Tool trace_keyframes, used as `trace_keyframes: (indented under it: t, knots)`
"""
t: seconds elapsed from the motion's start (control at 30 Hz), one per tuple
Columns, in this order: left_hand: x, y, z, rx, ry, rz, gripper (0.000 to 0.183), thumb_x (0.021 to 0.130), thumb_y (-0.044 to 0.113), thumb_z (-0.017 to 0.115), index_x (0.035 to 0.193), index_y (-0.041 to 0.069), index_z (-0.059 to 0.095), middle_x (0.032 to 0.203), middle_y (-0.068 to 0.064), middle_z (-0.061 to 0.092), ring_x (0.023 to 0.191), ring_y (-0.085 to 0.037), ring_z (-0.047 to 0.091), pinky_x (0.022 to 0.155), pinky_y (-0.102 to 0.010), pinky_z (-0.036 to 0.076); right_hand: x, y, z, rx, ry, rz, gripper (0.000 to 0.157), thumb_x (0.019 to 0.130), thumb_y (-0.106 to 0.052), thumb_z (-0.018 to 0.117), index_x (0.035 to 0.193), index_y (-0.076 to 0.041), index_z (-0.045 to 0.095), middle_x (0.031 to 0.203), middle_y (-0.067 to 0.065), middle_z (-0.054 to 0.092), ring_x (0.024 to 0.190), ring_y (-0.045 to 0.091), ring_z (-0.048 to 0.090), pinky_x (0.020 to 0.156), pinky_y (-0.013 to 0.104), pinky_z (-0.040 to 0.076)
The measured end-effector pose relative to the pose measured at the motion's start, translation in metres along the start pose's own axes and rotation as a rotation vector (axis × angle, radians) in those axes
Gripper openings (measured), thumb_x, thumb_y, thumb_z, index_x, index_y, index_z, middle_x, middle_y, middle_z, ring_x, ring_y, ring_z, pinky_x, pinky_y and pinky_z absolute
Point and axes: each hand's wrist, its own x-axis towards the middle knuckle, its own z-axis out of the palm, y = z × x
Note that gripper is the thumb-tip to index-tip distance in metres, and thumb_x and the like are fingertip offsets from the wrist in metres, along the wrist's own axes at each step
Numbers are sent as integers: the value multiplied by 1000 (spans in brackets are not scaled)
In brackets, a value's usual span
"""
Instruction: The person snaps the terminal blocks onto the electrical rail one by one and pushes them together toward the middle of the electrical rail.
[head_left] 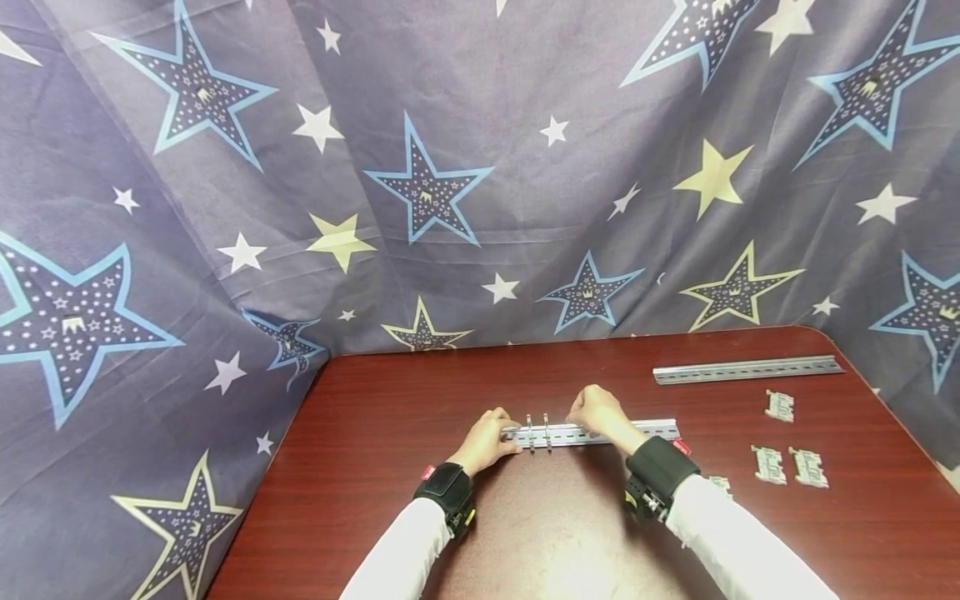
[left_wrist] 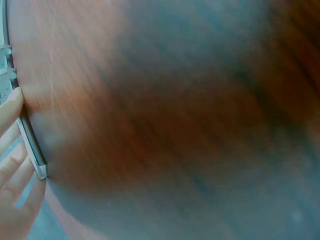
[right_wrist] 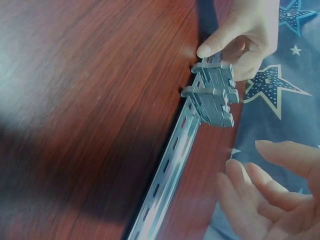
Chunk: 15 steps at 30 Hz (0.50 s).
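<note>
Left hand (head_left: 483, 442) pinches one end of the slotted rail (head_left: 647, 429); the right hand (head_left: 597, 410), empty, fingers loosely bent, hangs near it. Two clips (head_left: 530, 435) stand on it between the hands; loose blocks (head_left: 768, 464) rightward seem left to add.

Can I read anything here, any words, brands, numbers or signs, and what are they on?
No readable text anywhere.
Red tags on the black wristbands: too small to read.
Terminal blocks: any marking too small or blurred.
Curtain: stars and crowns only.
</note>
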Motion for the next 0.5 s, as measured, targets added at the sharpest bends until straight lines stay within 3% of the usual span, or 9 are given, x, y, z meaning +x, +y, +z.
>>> trace_keyframes:
  t: [0.17, 0.5]
  knots:
    - [0, 0, -1, -3, -1, -3, 33, 68, 18, 73, 97, 4, 67, 86, -7, 54, 81, -19, 49, 72, -29, 41, -6, 11, -10, -38, 25, -33, 6, 69, -9, 64, 69, -3, 63, 61, 1, 59, 48, 12, 53, 50, 25, 42]
    - [0, -1, 0, 5, -4, -4, 33, 67, 18, 73, 97, 5, 67, 85, -6, 53, 82, -19, 49, 72, -29, 41, -20, 40, -34, -83, 21, -76, 13, 69, -12, 64, 75, -1, 62, 69, 5, 62, 60, 14, 55, 58, 33, 43]
